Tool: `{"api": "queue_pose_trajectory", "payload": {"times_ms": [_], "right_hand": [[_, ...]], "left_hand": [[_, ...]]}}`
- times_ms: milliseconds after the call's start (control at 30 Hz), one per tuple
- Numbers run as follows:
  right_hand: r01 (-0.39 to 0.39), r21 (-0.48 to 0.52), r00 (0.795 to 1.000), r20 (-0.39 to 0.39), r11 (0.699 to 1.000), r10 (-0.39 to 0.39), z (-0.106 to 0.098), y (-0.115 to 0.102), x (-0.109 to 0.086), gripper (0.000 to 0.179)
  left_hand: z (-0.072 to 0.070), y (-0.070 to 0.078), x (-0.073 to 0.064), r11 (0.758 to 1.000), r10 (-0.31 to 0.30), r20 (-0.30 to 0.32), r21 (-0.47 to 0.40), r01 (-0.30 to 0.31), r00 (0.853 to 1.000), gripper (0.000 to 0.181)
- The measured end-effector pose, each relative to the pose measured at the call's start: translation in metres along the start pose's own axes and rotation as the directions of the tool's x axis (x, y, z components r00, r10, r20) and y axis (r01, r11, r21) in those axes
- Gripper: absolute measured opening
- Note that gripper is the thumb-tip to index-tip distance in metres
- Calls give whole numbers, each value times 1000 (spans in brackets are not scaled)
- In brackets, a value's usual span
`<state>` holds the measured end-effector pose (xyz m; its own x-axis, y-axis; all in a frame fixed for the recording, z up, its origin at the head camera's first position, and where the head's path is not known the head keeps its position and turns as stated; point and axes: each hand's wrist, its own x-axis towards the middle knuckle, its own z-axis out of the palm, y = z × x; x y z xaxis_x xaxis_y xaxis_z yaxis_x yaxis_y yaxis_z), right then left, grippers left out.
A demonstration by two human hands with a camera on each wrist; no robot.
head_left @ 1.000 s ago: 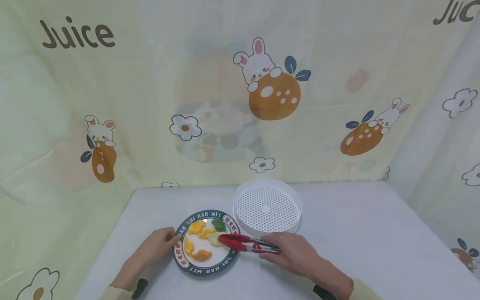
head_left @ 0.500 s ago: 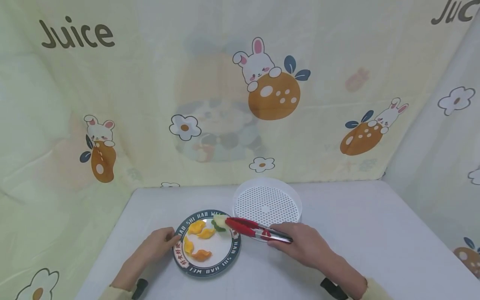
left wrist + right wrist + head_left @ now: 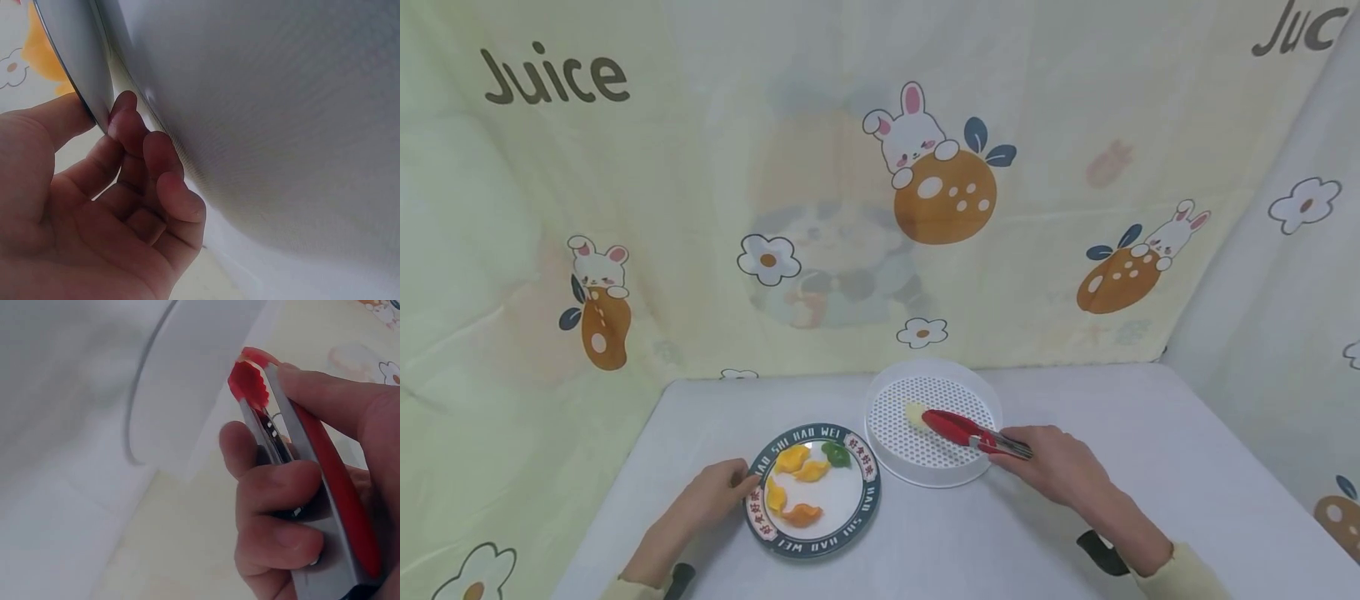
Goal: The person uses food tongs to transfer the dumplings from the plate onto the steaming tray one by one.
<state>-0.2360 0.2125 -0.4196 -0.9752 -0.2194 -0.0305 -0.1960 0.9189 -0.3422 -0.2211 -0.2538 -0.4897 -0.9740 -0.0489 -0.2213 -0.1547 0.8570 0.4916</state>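
Note:
My left hand (image 3: 717,492) pinches the left rim of a round plate (image 3: 869,498) with a dark green patterned border; the left wrist view has the thumb over the edge and a finger beneath. On the plate lie several yellow and orange dumplings (image 3: 802,515) and a green dumpling (image 3: 836,454). My right hand (image 3: 1054,463) grips red-tipped metal tongs (image 3: 961,430). At the tongs' tips is a pale yellow dumpling (image 3: 914,415), over the perforated base of a round white steamer tray (image 3: 940,475). The dumpling is out of sight in the right wrist view.
The steamer tray stands just right of and behind the plate, their edges close together. Both are on a table with a white cover (image 3: 1075,467). A printed curtain (image 3: 820,167) rises behind the table's far edge and along the sides.
The tongs lifted the pale dumpling off the plate, and my right hand carried it rightward over the steamer tray. My left hand has stayed at the plate's rim.

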Motion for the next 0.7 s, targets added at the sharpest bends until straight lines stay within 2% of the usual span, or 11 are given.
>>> {"api": "queue_pose_trajectory", "payload": {"times_ms": [300,467,600,700], "right_hand": [[-10,-15,1000,29,1000,10,4,2,1,58],[-40,-21,999,33,999,41,0,-2,-1,72],[-32,0,999,10,999,32,-2,-16,-6,91],[-11,12,1000,25,1000,11,1,-34,-9,97]], "left_hand": [[3,-2,0,1000,8,-2,-15,-8,1000,24],[4,-2,0,1000,11,-8,-17,-11,1000,24],[4,-2,0,1000,20,-12,-18,-20,1000,24],[3,-2,0,1000,20,-16,-11,-20,1000,24]]}}
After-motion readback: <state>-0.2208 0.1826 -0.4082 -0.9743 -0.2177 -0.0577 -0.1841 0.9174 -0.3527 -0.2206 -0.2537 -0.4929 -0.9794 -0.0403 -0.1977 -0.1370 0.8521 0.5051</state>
